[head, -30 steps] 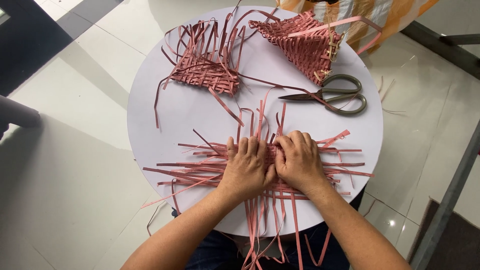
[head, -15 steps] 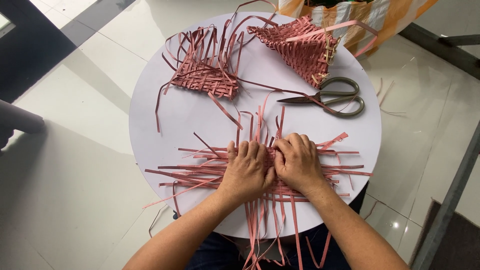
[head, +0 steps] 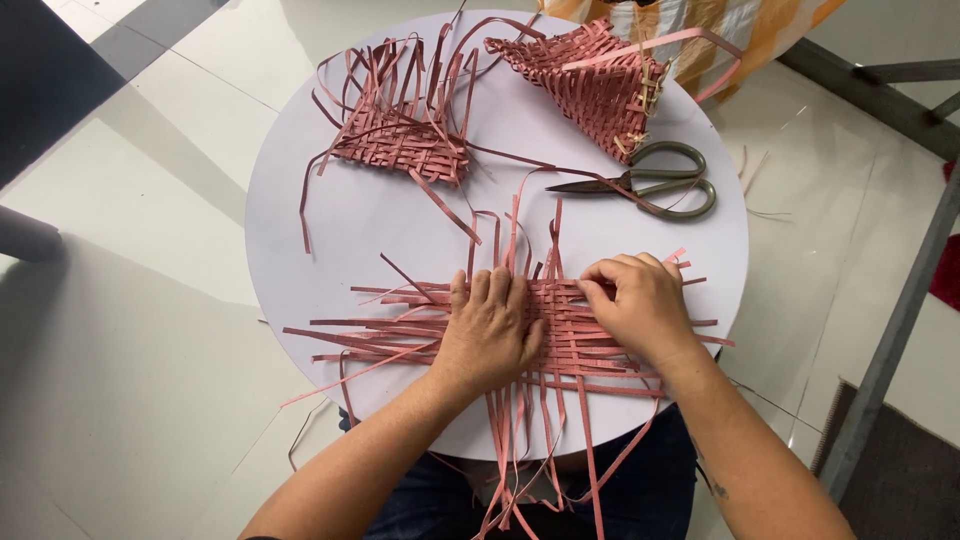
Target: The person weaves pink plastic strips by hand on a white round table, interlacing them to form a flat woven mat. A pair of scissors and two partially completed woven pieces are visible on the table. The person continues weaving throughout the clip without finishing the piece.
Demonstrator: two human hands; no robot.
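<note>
Sitting at a round white table [head: 330, 230] over a glossy pale tiled floor [head: 130, 330], with a grey metal frame leg [head: 890, 330] slanting along the right. Pressing the left hand [head: 490, 330] flat, fingers close together, on a woven mat of pink strips [head: 570, 335] lying at the table's near edge. Pinching a strip of the mat's upper edge with the right hand [head: 640, 305], fingers curled. Lying beyond: scissors [head: 650, 182], a smaller woven piece [head: 400, 150], a cone-shaped woven basket [head: 590, 80].

Matt pink strip weave [head: 570, 335], smooth white tabletop [head: 330, 230], dull metal scissors [head: 640, 183].
</note>
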